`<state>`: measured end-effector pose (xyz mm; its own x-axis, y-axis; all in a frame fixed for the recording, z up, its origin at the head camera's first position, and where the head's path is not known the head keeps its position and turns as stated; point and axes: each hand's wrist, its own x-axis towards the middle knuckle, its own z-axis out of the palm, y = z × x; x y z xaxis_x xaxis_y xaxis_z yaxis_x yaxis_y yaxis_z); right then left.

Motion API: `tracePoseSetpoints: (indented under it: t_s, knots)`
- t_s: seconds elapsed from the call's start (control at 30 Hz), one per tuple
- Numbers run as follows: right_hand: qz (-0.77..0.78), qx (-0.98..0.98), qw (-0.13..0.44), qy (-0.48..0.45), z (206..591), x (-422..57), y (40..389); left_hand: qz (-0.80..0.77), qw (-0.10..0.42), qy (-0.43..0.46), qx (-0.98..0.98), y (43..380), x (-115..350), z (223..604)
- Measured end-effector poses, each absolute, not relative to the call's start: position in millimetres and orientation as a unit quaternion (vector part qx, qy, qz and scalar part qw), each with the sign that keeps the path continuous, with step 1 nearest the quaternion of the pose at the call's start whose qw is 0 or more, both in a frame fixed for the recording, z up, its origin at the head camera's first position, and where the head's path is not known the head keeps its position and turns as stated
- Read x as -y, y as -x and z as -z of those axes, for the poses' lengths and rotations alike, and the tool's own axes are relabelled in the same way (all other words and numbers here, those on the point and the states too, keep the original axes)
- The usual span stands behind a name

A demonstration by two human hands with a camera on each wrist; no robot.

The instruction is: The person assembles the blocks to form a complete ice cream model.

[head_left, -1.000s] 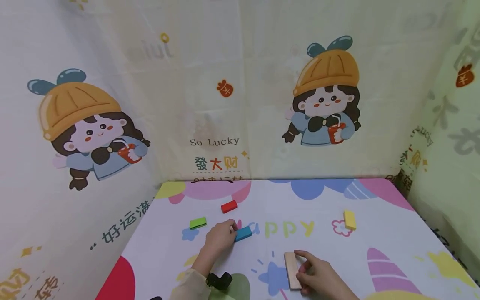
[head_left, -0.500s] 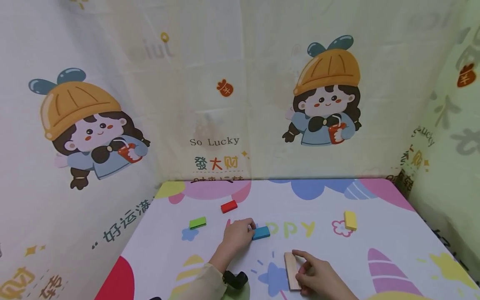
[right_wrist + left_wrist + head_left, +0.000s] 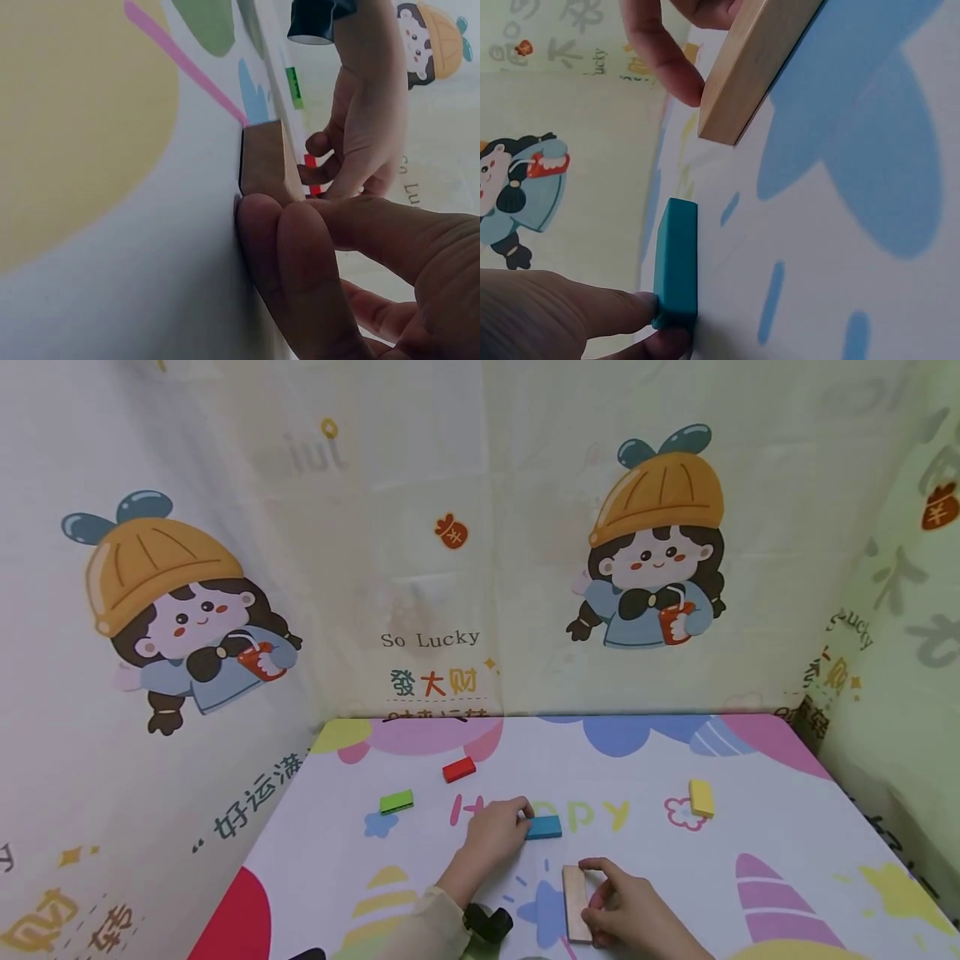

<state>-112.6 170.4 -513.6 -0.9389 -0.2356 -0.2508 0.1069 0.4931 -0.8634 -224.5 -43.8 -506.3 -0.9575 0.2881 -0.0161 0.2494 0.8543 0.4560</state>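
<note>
My left hand [image 3: 497,833] pinches the left end of a blue rectangular block [image 3: 545,827], which lies flat on the table over the printed word. In the left wrist view, thumb and finger meet at the near end of that blue block [image 3: 676,262]. To the front right, my right hand [image 3: 636,912] grips a longer plain wooden block [image 3: 576,903] from its right side. One finger reaches its far end, and other fingers are at its near right side. From the right wrist, the fingertips [image 3: 304,240] sit against the wooden block's end [image 3: 264,159].
A red block [image 3: 459,769] and a green block [image 3: 397,802] lie at the back left of the patterned table [image 3: 300,868]. A yellow block [image 3: 701,798] lies at the back right. Printed cloth [image 3: 517,610] hangs behind and at both sides.
My left hand has slid the blue block rightward across the table, its long side now almost level. The wooden block and right hand have shifted slightly left.
</note>
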Motion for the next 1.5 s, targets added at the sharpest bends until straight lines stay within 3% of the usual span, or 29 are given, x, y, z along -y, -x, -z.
tracePoseSetpoints:
  t_s: [0.4,0.53,0.7,0.97,1.5]
  knots:
    - [0.5,-0.846,0.186,0.003,511.4,-168.6,115.4,-0.274,0.044,-0.158,-0.948,215.4,31.3,511.5]
    - [0.51,-0.85,0.127,-0.033,510.6,-170.6,115.7,-0.367,0.039,-0.124,-0.921,211.1,37.1,515.3]
    - [0.57,-0.818,0.07,-0.03,509.9,-176.6,122.1,-0.511,0.081,-0.08,-0.852,199.7,48.1,512.3]
    - [0.697,-0.698,0.165,0.007,514.3,-179.7,133.9,-0.612,0.154,-0.037,-0.775,189.9,50.7,506.4]
    - [0.714,-0.675,0.184,-0.021,512.3,-181.0,131.7,-0.707,0.262,-0.029,-0.656,190.1,50.2,509.6]
